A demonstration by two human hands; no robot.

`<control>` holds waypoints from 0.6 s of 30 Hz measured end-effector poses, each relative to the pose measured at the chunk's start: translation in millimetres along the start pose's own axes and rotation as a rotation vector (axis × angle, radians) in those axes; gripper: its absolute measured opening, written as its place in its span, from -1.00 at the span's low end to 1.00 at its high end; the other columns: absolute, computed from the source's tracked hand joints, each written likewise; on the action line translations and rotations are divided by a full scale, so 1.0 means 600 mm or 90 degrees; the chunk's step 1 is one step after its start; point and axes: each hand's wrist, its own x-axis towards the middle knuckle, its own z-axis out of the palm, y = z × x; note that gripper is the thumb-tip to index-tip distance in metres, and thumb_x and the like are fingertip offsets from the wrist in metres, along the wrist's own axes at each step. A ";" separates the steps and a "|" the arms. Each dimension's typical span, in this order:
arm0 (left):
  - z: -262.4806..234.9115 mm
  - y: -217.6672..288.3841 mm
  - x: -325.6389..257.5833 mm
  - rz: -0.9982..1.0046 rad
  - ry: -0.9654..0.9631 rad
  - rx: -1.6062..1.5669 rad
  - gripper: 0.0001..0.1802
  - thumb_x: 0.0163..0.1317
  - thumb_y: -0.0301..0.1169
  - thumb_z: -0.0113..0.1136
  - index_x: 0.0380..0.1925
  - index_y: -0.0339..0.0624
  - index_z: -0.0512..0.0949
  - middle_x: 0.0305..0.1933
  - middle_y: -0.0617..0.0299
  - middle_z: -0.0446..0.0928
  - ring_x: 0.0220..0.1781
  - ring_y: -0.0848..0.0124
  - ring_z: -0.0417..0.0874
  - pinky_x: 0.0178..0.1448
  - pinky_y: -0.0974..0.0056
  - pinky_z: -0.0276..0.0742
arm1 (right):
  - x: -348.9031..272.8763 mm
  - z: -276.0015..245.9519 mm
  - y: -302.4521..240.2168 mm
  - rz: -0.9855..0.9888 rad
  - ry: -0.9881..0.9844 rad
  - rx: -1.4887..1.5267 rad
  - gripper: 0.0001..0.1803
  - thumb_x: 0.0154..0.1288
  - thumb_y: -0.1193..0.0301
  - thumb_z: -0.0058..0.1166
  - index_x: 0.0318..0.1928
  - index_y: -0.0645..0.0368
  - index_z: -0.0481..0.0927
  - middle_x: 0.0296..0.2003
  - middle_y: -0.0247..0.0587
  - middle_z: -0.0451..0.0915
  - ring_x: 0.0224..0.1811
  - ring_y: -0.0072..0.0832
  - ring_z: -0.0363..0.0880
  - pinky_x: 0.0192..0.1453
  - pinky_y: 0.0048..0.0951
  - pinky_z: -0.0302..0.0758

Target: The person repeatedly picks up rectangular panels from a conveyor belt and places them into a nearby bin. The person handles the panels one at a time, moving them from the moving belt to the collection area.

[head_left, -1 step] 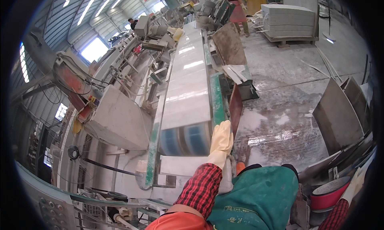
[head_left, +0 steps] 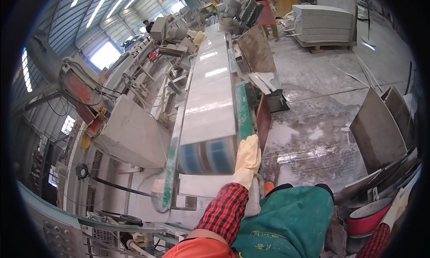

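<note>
My left hand (head_left: 247,159), in a cream rubber glove, lies with its fingers stretched out on the conveyor's green side rail (head_left: 243,112), beside the near end of the belt. It holds nothing. Pale, glossy stone slabs (head_left: 208,105) lie in a row along the conveyor. Below the nearest slab's edge shows a blurred roller (head_left: 207,156) with blue bands. At the right rim, my right hand (head_left: 396,208), gloved alike, hangs by a red-sided tub (head_left: 369,217). Its fingers look extended, with nothing seen in them.
A pallet of stacked slabs (head_left: 323,27) stands at the far right. Brown boards (head_left: 378,123) lean upright nearer on the right. Left of the conveyor stands a large pale box-shaped block (head_left: 132,134). Wet floor (head_left: 309,155) lies to the right. Another person (head_left: 264,13) stands far off.
</note>
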 end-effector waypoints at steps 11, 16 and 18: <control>0.001 -0.001 0.001 0.026 0.085 0.006 -0.60 0.13 -0.53 0.18 0.01 -0.21 0.41 -0.01 -0.03 0.47 0.00 -0.09 0.45 0.13 -0.04 0.42 | -0.002 0.036 0.021 0.021 -0.058 0.014 -0.25 0.53 -0.11 -0.25 0.39 0.26 0.35 0.41 0.05 0.31 0.47 -0.07 0.22 0.54 -0.17 0.13; 0.002 -0.002 -0.002 0.023 0.073 0.001 -0.49 0.12 -0.53 0.20 0.12 -0.29 0.39 0.10 -0.10 0.48 0.07 -0.14 0.44 0.19 -0.05 0.39 | -0.006 0.010 0.008 0.012 -0.069 -0.044 -0.29 0.53 -0.08 -0.24 0.37 0.26 0.37 0.36 0.09 0.38 0.43 -0.05 0.28 0.49 -0.15 0.20; 0.004 -0.003 -0.001 0.026 0.074 0.001 -0.49 0.12 -0.53 0.20 0.12 -0.29 0.38 0.10 -0.10 0.48 0.06 -0.13 0.44 0.18 -0.06 0.39 | -0.011 0.006 0.006 0.009 -0.053 -0.028 -0.30 0.54 -0.06 -0.24 0.36 0.28 0.38 0.34 0.13 0.39 0.40 -0.01 0.30 0.48 -0.14 0.20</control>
